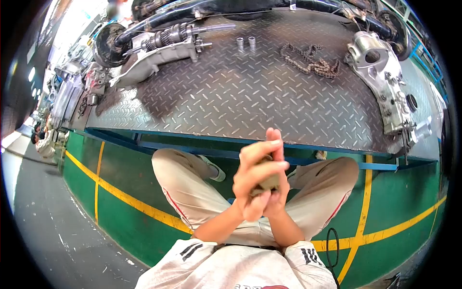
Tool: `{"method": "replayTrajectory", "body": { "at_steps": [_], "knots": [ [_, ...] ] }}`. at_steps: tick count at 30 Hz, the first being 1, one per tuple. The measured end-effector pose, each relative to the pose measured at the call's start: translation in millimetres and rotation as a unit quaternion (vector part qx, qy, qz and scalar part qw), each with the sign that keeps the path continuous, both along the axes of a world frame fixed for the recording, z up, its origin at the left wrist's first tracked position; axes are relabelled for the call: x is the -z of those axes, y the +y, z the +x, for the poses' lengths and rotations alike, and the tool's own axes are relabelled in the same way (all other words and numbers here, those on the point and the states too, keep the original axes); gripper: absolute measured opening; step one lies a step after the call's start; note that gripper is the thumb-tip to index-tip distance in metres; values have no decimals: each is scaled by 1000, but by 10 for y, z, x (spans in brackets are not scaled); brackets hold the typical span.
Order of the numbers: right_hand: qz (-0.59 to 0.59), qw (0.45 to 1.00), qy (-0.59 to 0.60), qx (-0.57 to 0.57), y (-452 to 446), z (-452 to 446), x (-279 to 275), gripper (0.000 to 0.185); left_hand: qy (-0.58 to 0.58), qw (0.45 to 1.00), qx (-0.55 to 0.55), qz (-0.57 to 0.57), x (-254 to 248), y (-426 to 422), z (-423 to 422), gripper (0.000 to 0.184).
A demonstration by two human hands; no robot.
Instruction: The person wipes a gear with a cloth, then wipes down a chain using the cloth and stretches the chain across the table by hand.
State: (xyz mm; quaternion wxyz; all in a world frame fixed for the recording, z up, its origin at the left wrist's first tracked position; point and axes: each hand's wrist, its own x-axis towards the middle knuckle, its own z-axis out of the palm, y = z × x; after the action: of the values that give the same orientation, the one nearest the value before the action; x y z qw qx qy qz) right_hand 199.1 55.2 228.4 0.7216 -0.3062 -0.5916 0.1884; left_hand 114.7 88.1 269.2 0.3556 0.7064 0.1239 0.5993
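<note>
Olive-brown object [271,182]: held above the lap, just short of the near edge of the surface [216,106], between the left hand [252,168] and the right hand [282,190]. Mostly covered; cannot tell exact shape or identity. Enclosed from two sides, presumably for security on something small and without support underneath.

Left hand: bent across the object, fingers [260,148] curled over and grasping it. Right hand: set against the opposite side, apparently as a backing, with fingers fairly straight and pointing away from the body. Partly hidden; cannot tell how tightly closed. Wrists close together, elbows bent, forearms converging over parted knees, probably for steadiness near the body.

Farther out, on the surface: pair of small metal cylinders [252,42] standing upright side by side, likely set on end against rolling. To their right, chain [313,63] heaped loosely. At left, geared shafts [168,36] resting along an elongated casing [159,59], seemingly cradled by it. At right, metal housing [382,82] laid lengthwise toward the near edge. Across the far side, dark axle beam [207,8].
</note>
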Motion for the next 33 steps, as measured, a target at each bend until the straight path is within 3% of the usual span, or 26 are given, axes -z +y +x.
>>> {"method": "replayTrajectory", "body": {
  "at_steps": [1,4,5,6,9,10,11,12,14,15,16,17,18,19,20,21,25,28,29,31,33],
  "knots": [
    [-25,998,50,-30,-13,2,42,76,24,999,6,44,50,1,62,70],
    [-98,966,198,-133,-109,-51,148,77,119,989,-6,83,-19,82,63,68],
    [-123,946,248,-169,-136,-75,167,78,113,993,-5,47,-104,134,64,62],
    [-167,946,241,-139,-227,-60,63,81,104,994,-5,10,-263,192,77,62],
    [-189,919,265,-223,-345,-61,137,91,92,996,9,20,-310,229,107,58],
    [-190,914,263,-244,-294,-95,-50,92,136,990,24,29,-179,128,101,55],
    [-44,853,491,-172,-160,-365,-267,95,179,982,38,42,-62,-25,83,53],
    [103,720,680,-92,0,-655,-642,99,143,989,31,33,25,-152,137,52],
    [114,797,589,-66,53,-503,-270,98,135,989,22,52,51,-134,155,53],
    [30,842,533,-84,-121,-368,-88,99,138,988,42,48,-60,-42,120,53],
    [-128,904,387,-126,-442,-186,94,99,157,985,36,64,-154,51,89,55],
    [-206,920,303,-137,-565,-102,228,99,123,988,68,61,-215,171,87,59],
    [-256,924,241,-150,-645,-66,321,99,76,994,81,14,-205,129,115,59],
    [-232,918,307,-97,-657,-93,667,104,28,995,96,-26,-187,87,161,60],
    [-208,918,325,-89,-628,-91,722,102,86,994,64,-3,-8,-59,169,60],
    [-184,921,331,-95,-578,-66,605,100,156,987,2,25,-11,-254,160,58],
    [-70,929,315,-182,-260,67,16,92,111,987,-35,115,145,-358,160,59],
    [-62,936,280,-206,-47,90,-285,87,77,996,11,31,99,-16,164,87],
    [-91,941,265,-191,19,79,-329,85,63,992,29,-102,14,5,138,83],
    [-199,953,191,-127,108,81,-450,84,-44,971,48,-228,-77,162,222,68],
    [-254,940,208,-94,346,104,-503,76,-30,957,40,-286,-143,424,231,55]
  ]
}}
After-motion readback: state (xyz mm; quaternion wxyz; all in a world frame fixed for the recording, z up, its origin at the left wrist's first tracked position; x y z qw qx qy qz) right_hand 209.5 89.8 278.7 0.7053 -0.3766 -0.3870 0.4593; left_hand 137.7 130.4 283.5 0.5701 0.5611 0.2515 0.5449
